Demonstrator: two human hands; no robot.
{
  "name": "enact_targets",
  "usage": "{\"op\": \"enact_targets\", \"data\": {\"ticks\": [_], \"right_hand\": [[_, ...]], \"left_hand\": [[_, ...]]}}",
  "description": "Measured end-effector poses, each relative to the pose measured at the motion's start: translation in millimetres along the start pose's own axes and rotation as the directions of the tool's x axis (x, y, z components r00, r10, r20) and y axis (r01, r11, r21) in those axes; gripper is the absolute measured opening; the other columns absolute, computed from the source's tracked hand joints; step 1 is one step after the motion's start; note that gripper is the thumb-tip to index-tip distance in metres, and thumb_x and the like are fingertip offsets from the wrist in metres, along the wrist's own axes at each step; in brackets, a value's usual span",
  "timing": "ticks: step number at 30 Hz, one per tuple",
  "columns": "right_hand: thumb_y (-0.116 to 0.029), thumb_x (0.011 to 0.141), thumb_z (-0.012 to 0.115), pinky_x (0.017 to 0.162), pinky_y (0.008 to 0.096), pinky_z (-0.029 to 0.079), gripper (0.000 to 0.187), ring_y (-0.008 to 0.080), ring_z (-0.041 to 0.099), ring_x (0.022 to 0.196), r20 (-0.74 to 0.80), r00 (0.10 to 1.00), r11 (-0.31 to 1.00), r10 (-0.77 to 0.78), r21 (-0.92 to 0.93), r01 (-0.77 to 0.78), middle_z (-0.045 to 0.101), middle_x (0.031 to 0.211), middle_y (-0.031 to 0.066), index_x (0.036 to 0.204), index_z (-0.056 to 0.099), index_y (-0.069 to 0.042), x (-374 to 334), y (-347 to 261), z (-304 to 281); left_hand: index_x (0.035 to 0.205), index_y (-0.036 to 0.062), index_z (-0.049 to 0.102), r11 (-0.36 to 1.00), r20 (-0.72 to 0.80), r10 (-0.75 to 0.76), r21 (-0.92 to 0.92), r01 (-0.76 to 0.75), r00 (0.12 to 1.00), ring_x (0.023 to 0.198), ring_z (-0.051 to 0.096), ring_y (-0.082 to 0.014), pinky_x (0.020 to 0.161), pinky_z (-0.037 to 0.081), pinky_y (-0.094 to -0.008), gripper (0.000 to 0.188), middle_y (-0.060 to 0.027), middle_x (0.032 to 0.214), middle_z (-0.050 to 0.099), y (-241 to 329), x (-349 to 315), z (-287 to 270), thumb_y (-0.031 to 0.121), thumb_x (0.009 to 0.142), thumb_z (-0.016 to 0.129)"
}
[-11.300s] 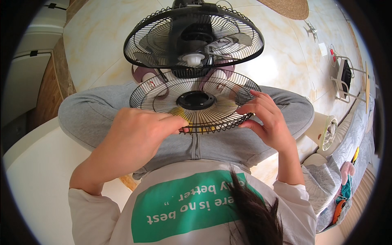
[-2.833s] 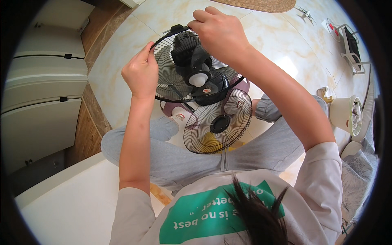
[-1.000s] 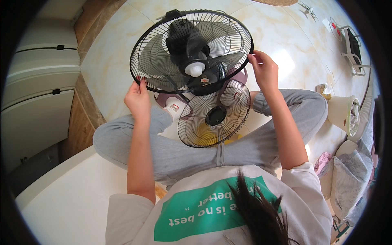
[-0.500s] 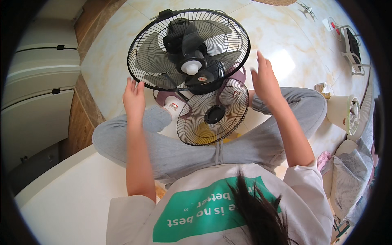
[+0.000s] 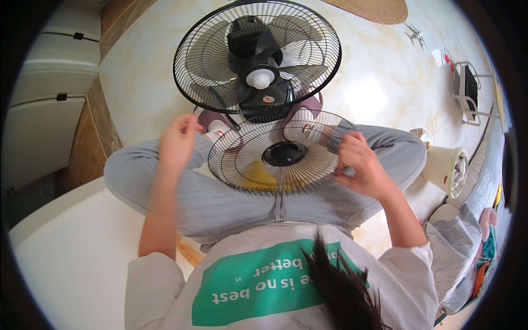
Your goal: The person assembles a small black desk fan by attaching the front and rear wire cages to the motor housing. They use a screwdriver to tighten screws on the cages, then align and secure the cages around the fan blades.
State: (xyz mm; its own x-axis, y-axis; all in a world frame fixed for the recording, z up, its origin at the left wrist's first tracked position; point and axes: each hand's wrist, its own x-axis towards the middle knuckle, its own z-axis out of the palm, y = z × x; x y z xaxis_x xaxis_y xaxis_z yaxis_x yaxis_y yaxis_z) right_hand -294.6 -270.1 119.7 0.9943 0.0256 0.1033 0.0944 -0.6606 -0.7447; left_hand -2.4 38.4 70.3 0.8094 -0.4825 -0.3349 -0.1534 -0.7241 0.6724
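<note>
A black fan (image 5: 259,49) with a rear wire guard, grey blades and a white centre cap stands on the floor between my feet. Nearer to me, a loose front fan grille (image 5: 284,154) with a black hub disc lies tilted over my lap and ankles. My right hand (image 5: 360,165) has its fingers bent around the right rim of this grille. Off the grille's left edge, above my left shin, hovers my left hand (image 5: 177,142), touching nothing that I can see. Its fingers look bent, but motion blurs them.
Something yellow (image 5: 258,176) shows through the grille. To the left are white cabinets (image 5: 47,124); a white bin (image 5: 443,168) stands by my right knee. Farther right are a small metal-framed stool (image 5: 469,93) and a grey cloth (image 5: 454,236). A woven mat (image 5: 374,8) lies at the far edge.
My right hand has come down from beside the fan onto the loose grille's rim. My left hand has left the fan guard's edge and dropped nearer. The grille now lies flatter, shifted slightly left.
</note>
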Motion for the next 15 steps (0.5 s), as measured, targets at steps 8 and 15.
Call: {"op": "enact_targets", "data": {"ticks": [8,15], "right_hand": [[-0.003,0.053,0.084,0.076,0.0413,0.040,0.037,0.0239,0.047,0.068,-0.098,0.995,0.998,0.006,-0.054,-0.011,0.047,0.068,0.0014,0.068,0.052,-0.012,-8,-79,-54],[-0.014,0.060,0.091,0.075,0.0397,0.039,0.040,0.0222,0.048,0.065,-0.008,0.999,0.991,0.043,-0.127,-0.043,0.050,0.063,-0.0016,0.066,0.052,-0.013,15,-62,-35]], "left_hand": [[0.154,0.0059,0.033,0.639,0.381,-0.415,-0.525,0.563,0.826,0.126,0.056,-0.0302,0.097,0.051,-0.0463,0.057,-0.0191,0.151,0.044,-9,8,10,0.035,0.106,0.045],[0.156,-0.0018,0.020,0.367,0.535,-0.267,-0.713,0.598,0.802,0.110,0.066,-0.0251,0.091,0.057,-0.0381,0.065,-0.0200,0.139,0.054,24,4,48,0.013,0.101,0.051]]}}
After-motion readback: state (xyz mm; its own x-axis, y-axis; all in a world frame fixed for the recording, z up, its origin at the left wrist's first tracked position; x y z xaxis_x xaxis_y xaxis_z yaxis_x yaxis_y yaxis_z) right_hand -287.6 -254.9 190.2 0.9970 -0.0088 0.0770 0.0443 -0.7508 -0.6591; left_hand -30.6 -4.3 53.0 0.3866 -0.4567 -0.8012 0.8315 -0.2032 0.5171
